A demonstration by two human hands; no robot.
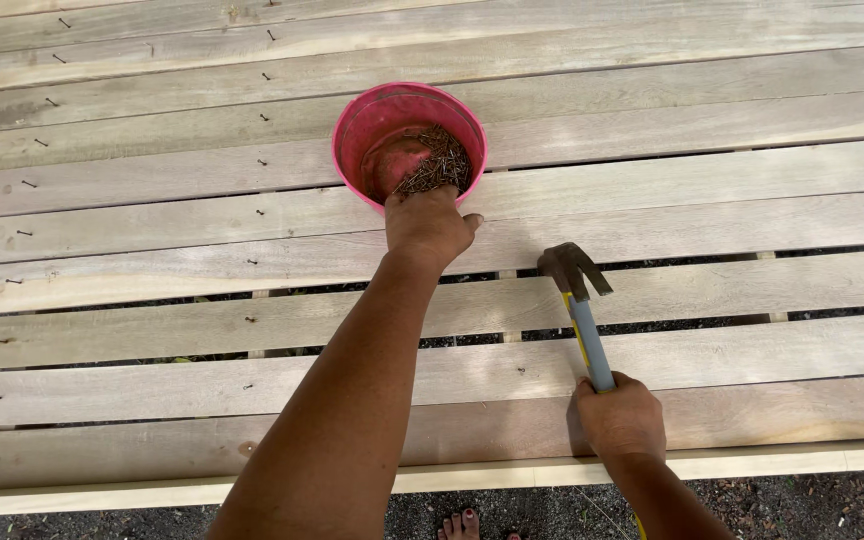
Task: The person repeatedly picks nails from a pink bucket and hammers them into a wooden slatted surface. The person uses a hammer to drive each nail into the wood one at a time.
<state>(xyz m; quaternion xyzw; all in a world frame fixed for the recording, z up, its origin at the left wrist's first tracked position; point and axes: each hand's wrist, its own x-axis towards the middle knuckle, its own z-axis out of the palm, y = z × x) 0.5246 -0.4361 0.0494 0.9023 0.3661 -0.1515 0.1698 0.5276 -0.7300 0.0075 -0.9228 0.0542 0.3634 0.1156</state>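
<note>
A platform of pale wooden planks (712, 170) fills the view, laid side by side with dark gaps between the nearer boards and rows of part-driven nails (27, 233) standing up along the left. A pink plastic bucket (357, 135) sits on the planks near the middle, a heap of loose small nails (439, 160) lying against its near right wall. The left hand (426, 226) reaches over the bucket's near rim, its fingers dipped into the heap and hidden there, so whether they are pinched on any nails cannot be told from this angle. The right hand (619, 416) is wrapped closed around the lower end of a claw hammer (580, 310) with a grey and yellow handle, whose head rests on a plank just beside a gap, a little right of the left hand. Bare toes (460, 524) show at the bottom edge, on dark gravel (802, 505) below the platform's front rail.

The risks, judged from how things lie: the bucket stands close to the gaps, and a push from the reaching hand could tip it and send nails through the slats to the ground, where the bare foot stands. Fingers digging blind into sharp points may get pricked. Nails carried loosely over the open gaps may drop and be lost. The upright nails at left could snag a sleeve or a palm
</note>
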